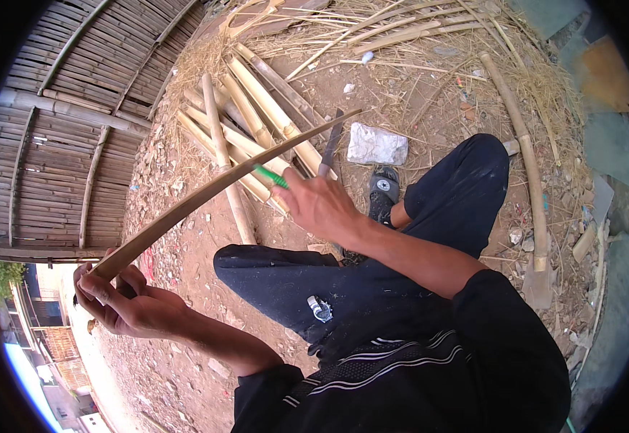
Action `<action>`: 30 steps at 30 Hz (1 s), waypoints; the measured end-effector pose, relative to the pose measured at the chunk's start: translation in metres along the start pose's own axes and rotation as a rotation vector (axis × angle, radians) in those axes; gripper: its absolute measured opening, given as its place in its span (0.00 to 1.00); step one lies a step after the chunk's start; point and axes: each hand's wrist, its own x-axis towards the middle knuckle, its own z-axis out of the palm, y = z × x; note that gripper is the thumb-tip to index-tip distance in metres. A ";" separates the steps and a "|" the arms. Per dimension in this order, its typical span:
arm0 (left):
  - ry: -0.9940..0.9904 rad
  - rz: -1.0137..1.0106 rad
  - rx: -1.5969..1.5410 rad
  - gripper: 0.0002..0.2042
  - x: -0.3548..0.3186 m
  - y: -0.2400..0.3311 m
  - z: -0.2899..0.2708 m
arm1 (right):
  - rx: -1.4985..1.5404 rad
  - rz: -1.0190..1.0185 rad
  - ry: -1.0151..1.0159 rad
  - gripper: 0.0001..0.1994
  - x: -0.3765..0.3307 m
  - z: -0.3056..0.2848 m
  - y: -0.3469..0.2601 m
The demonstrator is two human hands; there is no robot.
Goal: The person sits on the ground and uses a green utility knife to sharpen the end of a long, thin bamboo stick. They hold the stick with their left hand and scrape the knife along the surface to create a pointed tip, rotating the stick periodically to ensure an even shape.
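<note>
My left hand (pixel 123 299) is closed around the near end of a long, flat bamboo strip (pixel 199 196). The strip slants up across the view, and its far end tapers to the right. In my right hand (pixel 322 206) is a slim green rod-like thing (pixel 271 177) with a ridged surface; its tip is close to the strip's lower edge, and I cannot tell whether they touch. Just beyond the right hand lies a knife (pixel 332 141) with a dark blade, beside split bamboo pieces (pixel 253 115). My fingers partly hide the green rod.
A white stone block (pixel 377 144) lies in front of my sandalled foot (pixel 384 186). To the right is a long-handled tool (pixel 524 151) with a flat blade. Bamboo strips (pixel 415 29) and straw are strewn at the back. A bamboo wall (pixel 62 144) stands left.
</note>
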 end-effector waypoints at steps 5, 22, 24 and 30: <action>0.007 0.007 -0.025 0.11 -0.009 0.003 0.005 | -0.016 0.183 0.055 0.17 0.018 -0.009 0.045; -0.029 0.020 0.005 0.13 -0.012 0.010 0.008 | -0.220 0.310 0.122 0.22 0.006 0.008 0.125; -0.018 0.023 0.010 0.13 -0.010 0.006 0.005 | -0.281 0.409 0.098 0.24 0.018 -0.004 0.127; 0.044 0.025 -0.004 0.12 -0.011 0.009 0.003 | -0.131 0.495 -0.054 0.22 0.037 0.003 0.102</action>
